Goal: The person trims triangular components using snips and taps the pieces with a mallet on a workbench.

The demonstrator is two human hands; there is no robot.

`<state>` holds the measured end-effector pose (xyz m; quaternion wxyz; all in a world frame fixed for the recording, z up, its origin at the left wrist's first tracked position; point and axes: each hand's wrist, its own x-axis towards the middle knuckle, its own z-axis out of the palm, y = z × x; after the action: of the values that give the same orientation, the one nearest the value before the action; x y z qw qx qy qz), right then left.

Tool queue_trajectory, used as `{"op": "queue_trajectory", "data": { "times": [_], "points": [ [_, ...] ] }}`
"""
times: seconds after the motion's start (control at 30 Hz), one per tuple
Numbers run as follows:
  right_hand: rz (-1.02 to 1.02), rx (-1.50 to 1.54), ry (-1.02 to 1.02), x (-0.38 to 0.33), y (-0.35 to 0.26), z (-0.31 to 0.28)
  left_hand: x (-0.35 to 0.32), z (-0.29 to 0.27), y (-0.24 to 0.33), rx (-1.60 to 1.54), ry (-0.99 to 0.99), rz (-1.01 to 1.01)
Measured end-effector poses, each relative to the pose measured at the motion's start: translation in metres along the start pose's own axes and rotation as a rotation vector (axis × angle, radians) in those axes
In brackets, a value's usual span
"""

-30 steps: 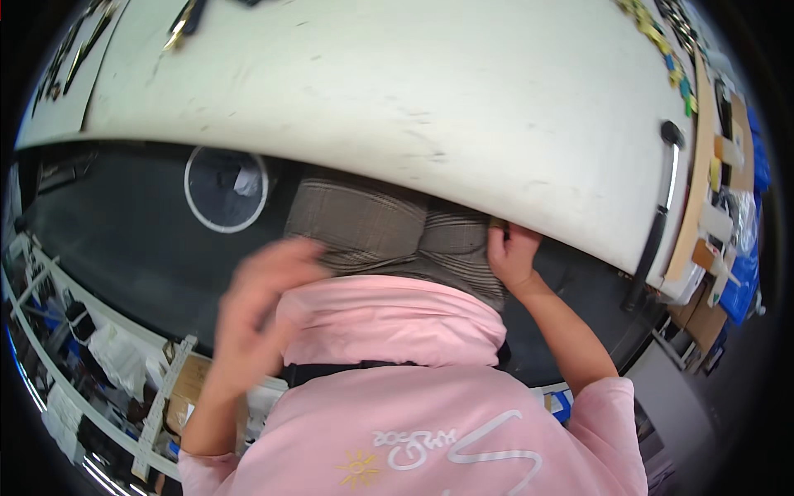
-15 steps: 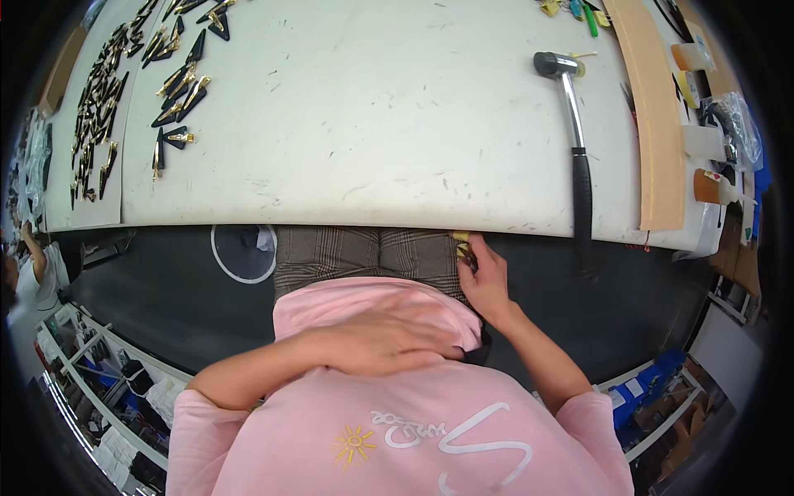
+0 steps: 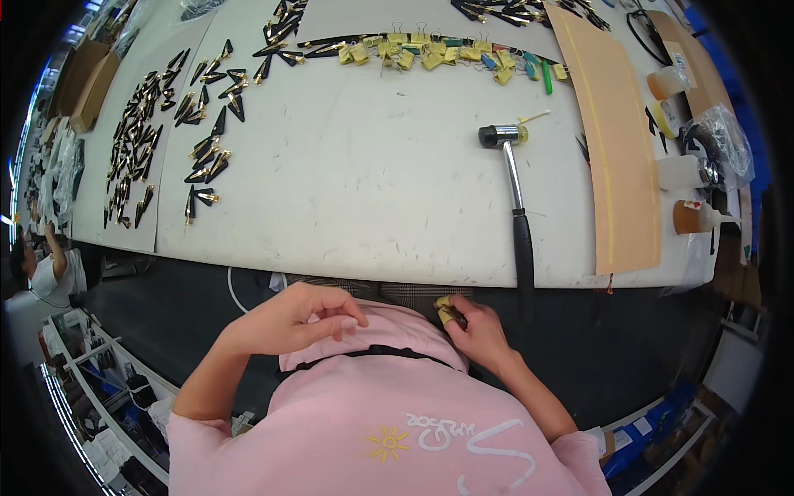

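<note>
My left hand (image 3: pixel 302 318) hovers over my pink shirt (image 3: pixel 364 413) at the waist, its fingers loosely bent and the thumb apart from the palm; I see nothing held in it. Beside my right hip is my right hand (image 3: pixel 477 328), thumb and forefinger drawn together. Something yellow shows at those fingertips; whether it is a held piece or a covering on the fingers I cannot make out. Between the hands a black waist strap (image 3: pixel 380 350) crosses the shirt. Above my right hand, a mallet (image 3: pixel 516 186) with a black handle lies on the white table (image 3: pixel 356 190), its grip jutting past the edge.
Many black and gold clips (image 3: pixel 136 140) cover the table's left side. Yellow binder clips (image 3: pixel 432 56) line a dark strip at the back, near a green stick (image 3: pixel 547 77). On the right are a tan board (image 3: pixel 616 182) and a glue bottle (image 3: pixel 693 217). A person (image 3: pixel 50 273) is at far left.
The view has tilted up, showing more of the table's far side. My left hand has lifted off the shirt front, uncovering the strap. My right hand has moved slightly inward from the trouser side.
</note>
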<state>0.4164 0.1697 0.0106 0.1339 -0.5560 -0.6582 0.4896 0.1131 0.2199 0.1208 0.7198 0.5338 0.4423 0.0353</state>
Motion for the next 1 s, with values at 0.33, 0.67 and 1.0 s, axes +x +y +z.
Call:
{"op": "queue_trajectory", "data": {
  "times": [0.33,0.67,1.0],
  "points": [
    [0.521,0.395,-0.533,-0.103,-0.036,-0.037,-0.079,0.012,-0.059,0.218,0.207,-0.056],
    [0.603,0.711,-0.159,-0.108,-0.068,0.018,-0.046,0.005,-0.106,0.438,0.401,0.270],
    [0.750,0.829,-0.209,-0.107,-0.055,0.010,-0.108,0.014,-0.129,0.598,0.529,-0.111]
  ]
}}
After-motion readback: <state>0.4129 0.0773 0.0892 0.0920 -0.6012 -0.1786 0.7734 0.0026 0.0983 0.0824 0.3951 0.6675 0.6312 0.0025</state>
